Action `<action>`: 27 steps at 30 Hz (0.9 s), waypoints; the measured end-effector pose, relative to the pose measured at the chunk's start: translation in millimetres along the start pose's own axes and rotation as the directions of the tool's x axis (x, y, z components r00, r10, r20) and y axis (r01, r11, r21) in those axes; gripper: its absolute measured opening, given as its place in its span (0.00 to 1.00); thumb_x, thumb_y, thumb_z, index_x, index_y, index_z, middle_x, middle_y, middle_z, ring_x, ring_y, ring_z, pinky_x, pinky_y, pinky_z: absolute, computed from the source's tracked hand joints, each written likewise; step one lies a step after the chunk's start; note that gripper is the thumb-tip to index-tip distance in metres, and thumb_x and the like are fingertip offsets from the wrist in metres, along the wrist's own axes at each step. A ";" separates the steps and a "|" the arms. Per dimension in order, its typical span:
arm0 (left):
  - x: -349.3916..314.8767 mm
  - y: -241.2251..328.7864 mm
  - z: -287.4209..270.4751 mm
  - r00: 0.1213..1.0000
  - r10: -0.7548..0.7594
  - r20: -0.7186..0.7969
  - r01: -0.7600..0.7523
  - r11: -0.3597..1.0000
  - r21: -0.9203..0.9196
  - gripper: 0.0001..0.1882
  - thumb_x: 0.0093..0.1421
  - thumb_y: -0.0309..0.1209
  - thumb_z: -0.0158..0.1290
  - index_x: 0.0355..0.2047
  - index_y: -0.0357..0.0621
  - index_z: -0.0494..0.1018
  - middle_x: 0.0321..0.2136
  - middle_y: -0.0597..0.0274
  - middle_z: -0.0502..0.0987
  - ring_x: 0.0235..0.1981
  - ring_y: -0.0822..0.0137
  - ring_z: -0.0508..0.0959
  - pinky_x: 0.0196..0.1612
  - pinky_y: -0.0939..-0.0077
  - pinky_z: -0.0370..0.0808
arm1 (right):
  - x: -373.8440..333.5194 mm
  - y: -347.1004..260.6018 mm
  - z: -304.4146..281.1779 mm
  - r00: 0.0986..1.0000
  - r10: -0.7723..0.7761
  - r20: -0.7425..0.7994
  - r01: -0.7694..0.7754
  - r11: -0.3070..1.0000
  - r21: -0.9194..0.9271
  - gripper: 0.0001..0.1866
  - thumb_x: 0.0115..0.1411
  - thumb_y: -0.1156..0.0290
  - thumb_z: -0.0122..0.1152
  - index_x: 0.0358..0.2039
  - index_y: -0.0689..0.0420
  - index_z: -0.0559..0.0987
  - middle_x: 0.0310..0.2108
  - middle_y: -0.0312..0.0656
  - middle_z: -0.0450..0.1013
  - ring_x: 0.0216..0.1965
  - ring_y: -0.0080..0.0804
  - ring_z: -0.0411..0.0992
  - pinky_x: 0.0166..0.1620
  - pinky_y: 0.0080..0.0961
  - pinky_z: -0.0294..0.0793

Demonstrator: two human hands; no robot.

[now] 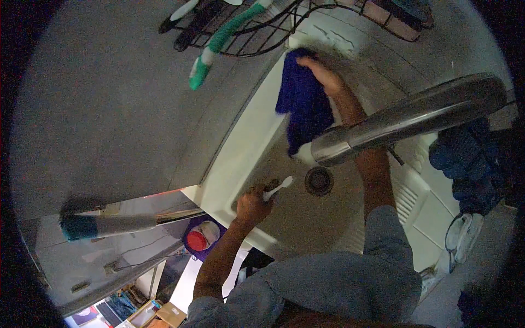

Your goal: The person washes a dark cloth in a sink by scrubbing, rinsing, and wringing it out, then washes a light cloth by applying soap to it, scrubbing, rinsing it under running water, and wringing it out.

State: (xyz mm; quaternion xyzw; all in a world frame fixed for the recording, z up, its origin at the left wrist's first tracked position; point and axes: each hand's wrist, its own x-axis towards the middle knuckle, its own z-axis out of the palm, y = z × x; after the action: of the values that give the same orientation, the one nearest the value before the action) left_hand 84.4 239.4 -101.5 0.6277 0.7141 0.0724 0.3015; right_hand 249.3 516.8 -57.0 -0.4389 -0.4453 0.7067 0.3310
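Note:
My right hand (327, 79) grips a dark blue cloth (303, 90) at the far end of the pale sink (219, 164). The cloth hangs down over the sink's inner side. Closer to me, on the left, my left hand (254, 206) is closed round a slim white implement (280, 187) with a small rounded end; its exact kind cannot be made out. That end points toward the round metal drain (319, 181). A thick metal faucet (410, 120) crosses in front of my right forearm and hides part of it.
A wire rack (257, 46) holds a green-and-white brush (216, 46) above the sink's far side. Left of the basin are a large teal-and-white brush (109, 226) and a red-lidded container (198, 239). Dark blue textured fabric (465, 164) hangs at right beside the ribbed drainboard (413, 199).

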 end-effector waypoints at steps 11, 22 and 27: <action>-4.6 6.5 1.5 0.966 -0.152 0.209 0.134 0.986 0.098 0.15 0.43 0.41 0.47 0.29 0.45 0.67 0.26 0.52 0.69 0.28 0.58 0.70 0.30 0.67 0.67 | 152.8 4.5 58.5 0.444 -0.864 -0.238 0.427 0.438 -0.791 0.24 0.47 0.63 0.42 0.44 0.59 0.55 0.42 0.50 0.54 0.42 0.40 0.53 0.43 0.33 0.52; -12.3 -0.9 -20.9 0.966 0.217 -0.140 -0.207 0.975 0.080 0.16 0.36 0.27 0.50 0.29 0.44 0.62 0.26 0.59 0.67 0.25 0.59 0.69 0.25 0.70 0.68 | -11.1 93.8 111.6 0.782 -0.547 0.299 0.369 0.021 -0.929 0.20 0.39 0.60 0.48 0.29 0.63 0.69 0.36 0.55 0.57 0.42 0.46 0.50 0.43 0.46 0.44; 16.0 -3.6 -11.1 0.889 0.418 0.189 -0.456 0.848 0.271 0.14 0.36 0.26 0.49 0.27 0.42 0.63 0.25 0.55 0.66 0.24 0.57 0.69 0.22 0.70 0.68 | 17.2 71.9 76.7 0.901 -0.388 0.193 0.244 0.087 -0.966 0.26 0.34 0.54 0.51 0.32 0.59 0.68 0.39 0.54 0.55 0.44 0.47 0.48 0.46 0.45 0.44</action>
State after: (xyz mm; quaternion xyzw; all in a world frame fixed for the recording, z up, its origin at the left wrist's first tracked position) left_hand 75.1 256.7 -99.7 0.8161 0.5347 -0.0115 0.2187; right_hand 166.7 478.0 -112.0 -0.4785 -0.8559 0.1385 0.1390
